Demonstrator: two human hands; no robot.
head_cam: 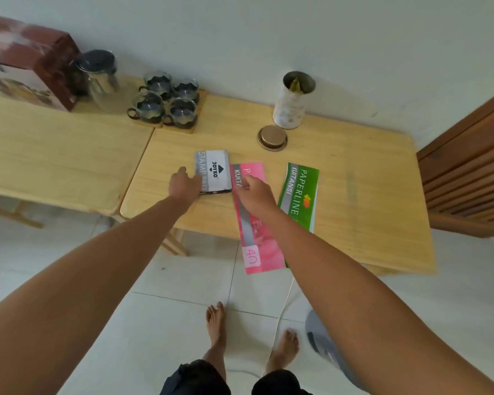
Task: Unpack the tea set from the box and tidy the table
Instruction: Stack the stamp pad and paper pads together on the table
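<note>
A: Where are the arms?
B: Both stretched out over the near edge of the table (354, 155). Left hand (184, 186) lies palm-down on the left side of the stamp pad box (214, 172), fingers curled onto its near-left corner, touching it. Can't tell if it's a real grip.
A: Right hand?
B: Right hand (255, 193) is on the pink receipt book (251, 223), fingers bent and pinched at its far-left edge, just beside the stamp pad box. The book overhangs the table's near edge.
A: Tea set?
B: Far left. Four glass cups (166, 99) bunched on wooden coasters, glass teapot (100, 78) to their left, touching the red box (32, 61).
A: Other stuff?
B: Green receipt book (300, 192) right of the pink one, an open tin (293, 101) at the far side, and its lid (272, 137) flat in front.
</note>
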